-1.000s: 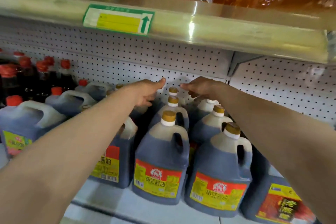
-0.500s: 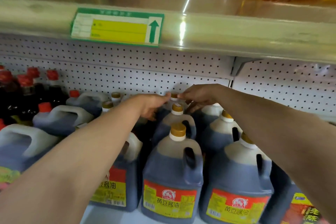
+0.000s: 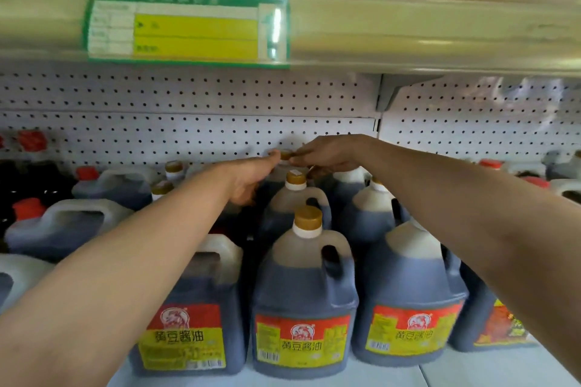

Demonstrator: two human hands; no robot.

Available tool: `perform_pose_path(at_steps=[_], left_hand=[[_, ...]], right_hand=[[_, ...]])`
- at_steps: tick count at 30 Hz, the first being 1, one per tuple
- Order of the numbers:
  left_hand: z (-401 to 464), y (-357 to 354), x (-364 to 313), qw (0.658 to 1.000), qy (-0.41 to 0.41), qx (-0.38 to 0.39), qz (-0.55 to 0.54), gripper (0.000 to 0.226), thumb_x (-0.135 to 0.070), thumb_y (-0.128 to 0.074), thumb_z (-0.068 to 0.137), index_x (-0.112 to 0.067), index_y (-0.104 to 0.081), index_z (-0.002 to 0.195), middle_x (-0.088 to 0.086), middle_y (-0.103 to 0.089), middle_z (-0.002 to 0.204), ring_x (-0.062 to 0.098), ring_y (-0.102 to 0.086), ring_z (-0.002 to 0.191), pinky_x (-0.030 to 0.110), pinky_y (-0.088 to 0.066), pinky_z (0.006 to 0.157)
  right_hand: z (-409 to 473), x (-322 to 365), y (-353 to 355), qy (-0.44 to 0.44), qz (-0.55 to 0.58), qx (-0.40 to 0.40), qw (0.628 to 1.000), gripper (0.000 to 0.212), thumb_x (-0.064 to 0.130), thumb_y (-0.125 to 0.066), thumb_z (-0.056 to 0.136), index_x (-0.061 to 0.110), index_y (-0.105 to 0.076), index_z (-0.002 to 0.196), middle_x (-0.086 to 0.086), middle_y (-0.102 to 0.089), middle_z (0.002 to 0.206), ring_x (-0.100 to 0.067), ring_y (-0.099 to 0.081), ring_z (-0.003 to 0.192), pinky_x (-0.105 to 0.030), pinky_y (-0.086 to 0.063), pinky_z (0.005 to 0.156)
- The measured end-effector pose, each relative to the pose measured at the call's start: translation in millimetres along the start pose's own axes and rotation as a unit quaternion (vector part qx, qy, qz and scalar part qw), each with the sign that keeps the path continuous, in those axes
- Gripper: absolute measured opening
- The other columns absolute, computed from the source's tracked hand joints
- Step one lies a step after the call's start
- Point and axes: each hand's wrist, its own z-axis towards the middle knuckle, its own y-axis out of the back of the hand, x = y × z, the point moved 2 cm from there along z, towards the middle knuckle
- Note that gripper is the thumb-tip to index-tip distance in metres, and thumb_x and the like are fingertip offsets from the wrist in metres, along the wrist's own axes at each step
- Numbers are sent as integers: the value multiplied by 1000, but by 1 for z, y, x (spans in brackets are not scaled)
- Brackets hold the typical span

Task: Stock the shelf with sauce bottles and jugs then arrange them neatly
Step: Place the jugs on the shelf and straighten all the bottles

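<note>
Evidently both hands were at the rear of the shelf (image 3: 440, 371): the left hand (image 3: 248, 177) and the right hand (image 3: 327, 155) each pinched at the gold cap of the rearmost jug (image 3: 285, 154), probably to straighten it against the pegboard (image 3: 188, 135). Ahead of it the soy sauce jugs (image 3: 303, 298) stood in rows, labels outward so shoppers could read them, with red-capped bottles (image 3: 30, 143) grouped left.

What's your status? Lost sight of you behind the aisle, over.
Left hand and right hand both at the rearmost gold-capped jug, grip unclear. Middle row standing upright. Front jug crowds the reach, over.
</note>
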Motion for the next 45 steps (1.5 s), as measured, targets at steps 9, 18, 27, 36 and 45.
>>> perform_pose_path(at_steps=[9, 18, 27, 36, 45], left_hand=[[-15, 6, 8, 996, -7, 90, -10, 90, -71, -44, 88, -19, -22, 157, 18, -25, 160, 38, -29, 145, 52, -29, 117], [-35, 3, 19, 990, -12, 126, 64, 104, -60, -69, 60, -25, -34, 152, 22, -39, 150, 45, -44, 132, 66, -44, 99], [-31, -3, 15, 995, 10, 98, 31, 93, -63, -61, 78, -21, -27, 155, 26, -36, 151, 49, -41, 133, 66, -43, 99], [-34, 1, 17, 994, 10, 100, 32, 110, -64, -66, 59, -24, -28, 155, 25, -37, 151, 48, -41, 135, 68, -39, 103], [-33, -1, 19, 996, 8, 83, 17, 105, -66, -64, 68, -20, -27, 155, 26, -33, 153, 49, -36, 138, 69, -39, 102]], right_hand=[[-33, 8, -1, -18, 75, -6, 997, 55, 40, -51, 103, 9, -42, 148, -13, -39, 154, -27, -58, 121, -35, -54, 95], [-65, -9, -28, -99, 8, 85, 991, 40, 46, -58, 96, 22, -58, 128, -10, -59, 137, -29, -59, 125, -43, -47, 109], [-65, -14, -35, -89, 33, 39, 995, 50, 47, -60, 96, 19, -56, 137, -14, -64, 127, -31, -66, 116, -38, -56, 98], [-62, -8, -42, -89, 57, 27, 994, 45, 43, -62, 96, 10, -61, 126, -24, -63, 130, -41, -63, 120, -41, -55, 100], [-67, -3, -45, -94, 67, 22, 993, 25, 37, -56, 101, 17, -64, 113, -11, -68, 114, -36, -60, 124, -33, -60, 87]])
